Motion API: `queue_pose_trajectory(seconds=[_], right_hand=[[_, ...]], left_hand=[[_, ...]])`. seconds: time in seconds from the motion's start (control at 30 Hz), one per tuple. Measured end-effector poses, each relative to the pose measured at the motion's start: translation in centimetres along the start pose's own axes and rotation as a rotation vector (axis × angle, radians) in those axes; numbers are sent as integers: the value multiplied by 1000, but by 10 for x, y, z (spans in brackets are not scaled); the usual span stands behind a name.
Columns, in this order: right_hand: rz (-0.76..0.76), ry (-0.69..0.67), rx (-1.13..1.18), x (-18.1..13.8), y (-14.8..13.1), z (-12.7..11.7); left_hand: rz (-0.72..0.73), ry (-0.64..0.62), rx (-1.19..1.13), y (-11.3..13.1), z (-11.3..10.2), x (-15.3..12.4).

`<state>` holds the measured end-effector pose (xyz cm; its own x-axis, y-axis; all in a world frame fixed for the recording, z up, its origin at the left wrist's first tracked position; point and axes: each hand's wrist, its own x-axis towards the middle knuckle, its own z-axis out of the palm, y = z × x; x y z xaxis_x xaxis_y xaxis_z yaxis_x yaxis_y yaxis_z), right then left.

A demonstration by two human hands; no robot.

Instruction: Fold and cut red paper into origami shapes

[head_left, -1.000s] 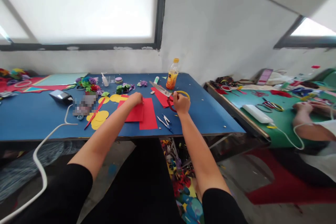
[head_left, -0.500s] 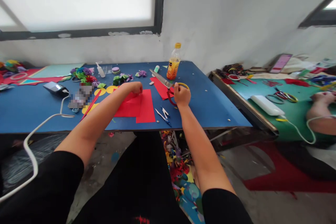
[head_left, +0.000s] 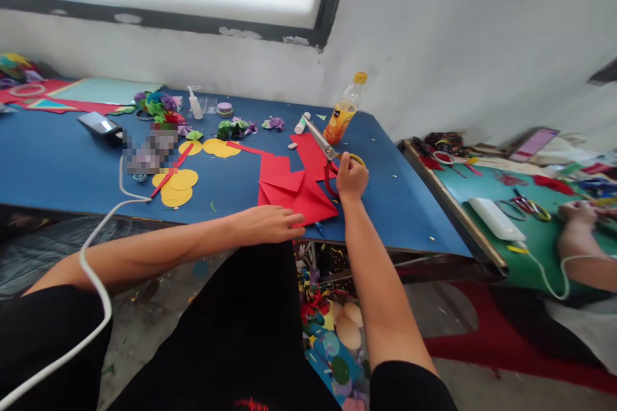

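My left hand (head_left: 267,223) pinches the near corner of a red paper sheet (head_left: 299,196) at the front edge of the blue table (head_left: 58,167); the sheet is bent and lifted. My right hand (head_left: 352,178) is closed on the yellow and red handles of a pair of scissors (head_left: 322,143), whose blades lie on another red paper piece and point away toward an orange juice bottle (head_left: 343,110).
Yellow paper circles (head_left: 177,187), a red strip, paper flowers (head_left: 159,106), a glue bottle (head_left: 195,104), a phone (head_left: 99,124) with a white cable (head_left: 103,218) lie on the table. At the right another person's arm (head_left: 585,244) rests on a green table (head_left: 525,231). Paper scraps cover the floor below.
My left hand has drawn back from the middle of the table to its front edge, pulling the red sheet along and crumpling it. The view has dropped and tilted. My right hand stays on the scissors.
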<state>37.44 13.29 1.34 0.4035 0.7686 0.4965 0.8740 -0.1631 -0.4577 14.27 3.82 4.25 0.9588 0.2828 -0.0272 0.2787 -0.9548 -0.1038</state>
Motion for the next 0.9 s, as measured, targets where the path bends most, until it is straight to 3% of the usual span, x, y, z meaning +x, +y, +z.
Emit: queue_pose_trajectory(seconds=[0.2,0.37,0.47,0.57,0.77,0.9], right_hand=[[-109,52,-70,-3,-12,-8],[-346,-29,-217,-26,-68,-12],[-482,-146,-286,-45,-111,2],[-496,-275,-314,-61,-138,22],[-438,-330,-334,-77,-145,31],[-477,-351,-361,-84,-148,32]], left_hand=[[-131,175,-129,-9,27,-55],[-396,371,-266,-15,46,-63],[-474,352,-240,-11,53,-57],[-493,317,-202,-5,56,-51],[-518,277,-141,1,54,-46],[-540,279,-108,8,55,-43]])
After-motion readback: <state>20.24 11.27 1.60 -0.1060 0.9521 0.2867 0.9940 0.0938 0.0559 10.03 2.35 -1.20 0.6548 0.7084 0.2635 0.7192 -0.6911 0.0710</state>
